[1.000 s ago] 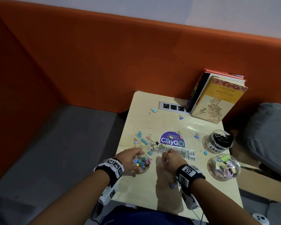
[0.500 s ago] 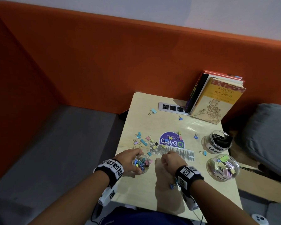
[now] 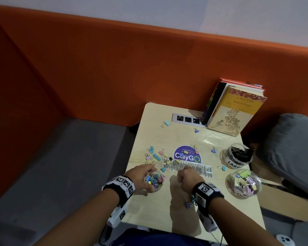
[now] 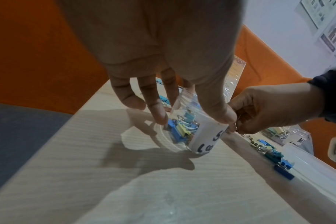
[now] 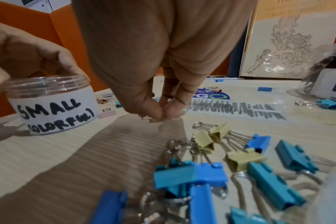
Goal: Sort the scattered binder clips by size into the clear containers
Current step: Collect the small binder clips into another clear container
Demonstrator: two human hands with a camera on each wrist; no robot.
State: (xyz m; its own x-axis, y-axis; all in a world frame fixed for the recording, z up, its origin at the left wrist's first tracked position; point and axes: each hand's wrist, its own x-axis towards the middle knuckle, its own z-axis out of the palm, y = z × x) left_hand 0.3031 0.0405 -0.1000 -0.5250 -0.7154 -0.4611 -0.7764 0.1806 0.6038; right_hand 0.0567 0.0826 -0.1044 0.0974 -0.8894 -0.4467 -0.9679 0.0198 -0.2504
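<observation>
Pale wood table point(image 3: 229, 208) boxed in by an orange partition point(image 3: 114, 68). Nearest, under the right wrist, a bunch of blue and yellow clips point(image 5: 220, 163) lies loose. Right hand point(image 3: 187, 177) has thumb and fingertips point(image 5: 153, 111) pinched together at the tabletop; a glint of wire shows there, but whether they hold a clip I cannot tell. Just left of those fingers, left hand point(image 3: 140, 176) curls round the SMALL jar point(image 5: 52, 103), steadying it upright; it is part-filled with coloured clips. Beyond both hands, scattered clips point(image 3: 158, 155) lie across a purple sticker point(image 3: 187, 155). Well right of the fingers stand a jar of pastel clips point(image 3: 243, 183) and the LARGE jar point(image 3: 236, 155) of black ones. Step: picking up a small clip. Next, probably lift and drop it in the held jar.
</observation>
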